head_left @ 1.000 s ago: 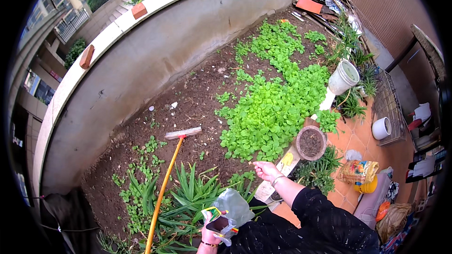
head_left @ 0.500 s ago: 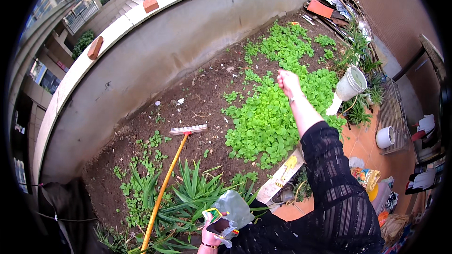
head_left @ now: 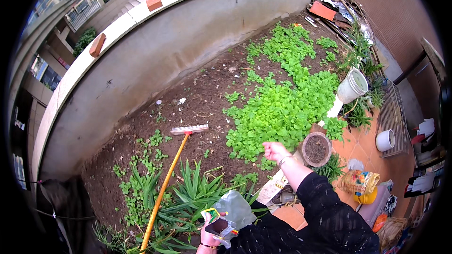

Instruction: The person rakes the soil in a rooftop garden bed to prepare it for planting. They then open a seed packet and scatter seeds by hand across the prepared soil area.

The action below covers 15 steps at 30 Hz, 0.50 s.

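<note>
My left hand (head_left: 211, 235) grips an opened plastic bag (head_left: 237, 210) low in the picture. The bag is mostly clear, with some green, yellow and red print, and something dark shows inside its mouth. My right hand (head_left: 276, 152) is over the near edge of a bright green patch of leafy plants (head_left: 278, 108). Its fingers are curled closed, and whatever they may hold is hidden. A bracelet circles the right wrist, and black sleeve covers that arm.
A yellow-handled broom (head_left: 169, 178) leans across the dirt bed. Long-leaved plants (head_left: 193, 193) grow beside it. A concrete wall (head_left: 165, 56) bounds the far side. On the right are a soil-filled pot (head_left: 316, 149), a white bucket (head_left: 352, 86) and a small white pot (head_left: 385, 140) on tiles.
My right arm has drawn back from over the middle of the green patch to its near edge, uncovering the soil-filled pot. My left hand keeps hold of the bag in the same place.
</note>
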{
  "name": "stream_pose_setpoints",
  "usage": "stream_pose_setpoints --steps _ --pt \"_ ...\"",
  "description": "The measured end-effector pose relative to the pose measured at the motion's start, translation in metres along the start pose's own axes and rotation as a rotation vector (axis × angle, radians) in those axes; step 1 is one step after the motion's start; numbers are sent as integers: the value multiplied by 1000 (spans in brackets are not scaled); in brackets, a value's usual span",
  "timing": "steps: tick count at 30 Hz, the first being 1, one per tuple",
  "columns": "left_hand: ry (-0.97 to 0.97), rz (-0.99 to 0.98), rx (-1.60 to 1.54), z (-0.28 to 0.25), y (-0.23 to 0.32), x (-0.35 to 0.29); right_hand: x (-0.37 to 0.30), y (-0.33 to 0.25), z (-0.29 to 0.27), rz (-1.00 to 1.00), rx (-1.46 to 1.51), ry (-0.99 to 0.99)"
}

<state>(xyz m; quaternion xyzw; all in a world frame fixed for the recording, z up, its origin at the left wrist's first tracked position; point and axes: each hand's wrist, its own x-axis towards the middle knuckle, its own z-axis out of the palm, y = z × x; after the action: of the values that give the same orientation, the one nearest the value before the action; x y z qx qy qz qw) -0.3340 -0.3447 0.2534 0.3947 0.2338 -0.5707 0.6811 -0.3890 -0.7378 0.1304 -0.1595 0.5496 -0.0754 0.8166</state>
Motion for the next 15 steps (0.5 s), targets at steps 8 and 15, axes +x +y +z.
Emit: stream_pose_setpoints --steps 8,15 --pt "59 26 -80 7 6 -14 -28 -273 34 -1026 42 -80" --pt "9 92 -226 -17 13 -32 -44 -25 121 -223 -404 -282"
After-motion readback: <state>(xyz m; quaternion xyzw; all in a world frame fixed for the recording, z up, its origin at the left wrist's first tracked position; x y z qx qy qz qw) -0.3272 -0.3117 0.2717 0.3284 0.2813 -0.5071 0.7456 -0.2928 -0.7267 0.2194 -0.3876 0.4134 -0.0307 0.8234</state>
